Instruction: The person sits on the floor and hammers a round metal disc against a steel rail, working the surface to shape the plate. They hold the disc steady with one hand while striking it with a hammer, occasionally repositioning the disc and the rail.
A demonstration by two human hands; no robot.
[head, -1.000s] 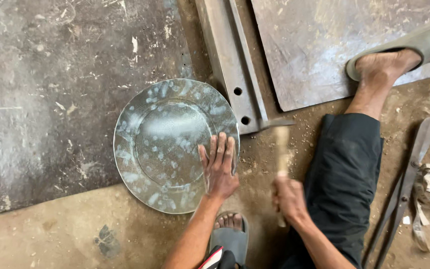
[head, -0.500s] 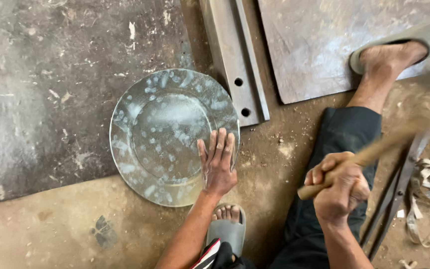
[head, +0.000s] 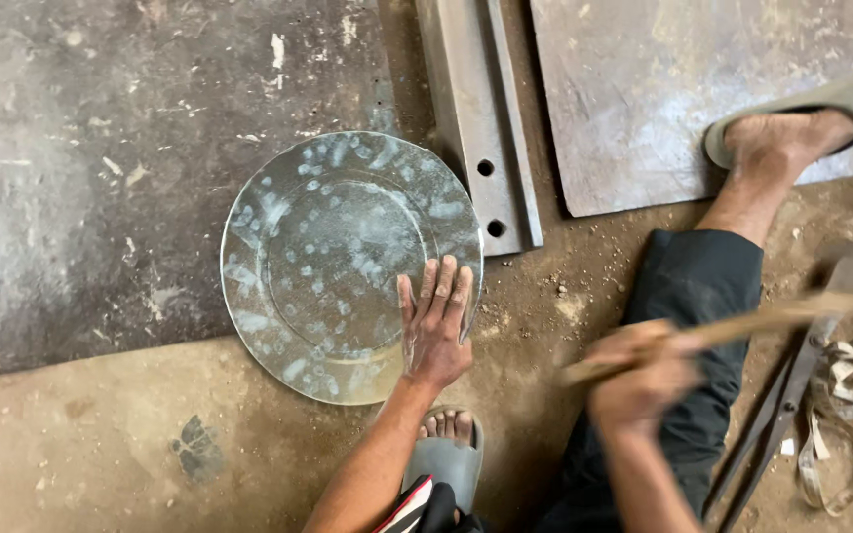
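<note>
1. Head view: round, mottled grey metal plate (head: 333, 262) lay flat on the floor, partly on a dark metal sheet (head: 101, 158), partly on bare dirt.
2. Left hand (head: 434, 326) rested open, fingers spread, on the plate's right rim.
3. Right hand (head: 644, 380), blurred, was closed around a wooden hammer handle (head: 742, 324), well apart from the plate.
4. Long metal shears (head: 787, 405) lay beside the right leg.
5. Drilled grey steel bar (head: 476, 118) lay just beyond the plate.

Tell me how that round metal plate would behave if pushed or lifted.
The metal plate looks thin and stiff, so probably light. Its flat round form would likely slide rather than roll. The left hand presses its rim flat, which suggests it shifts easily.
</note>
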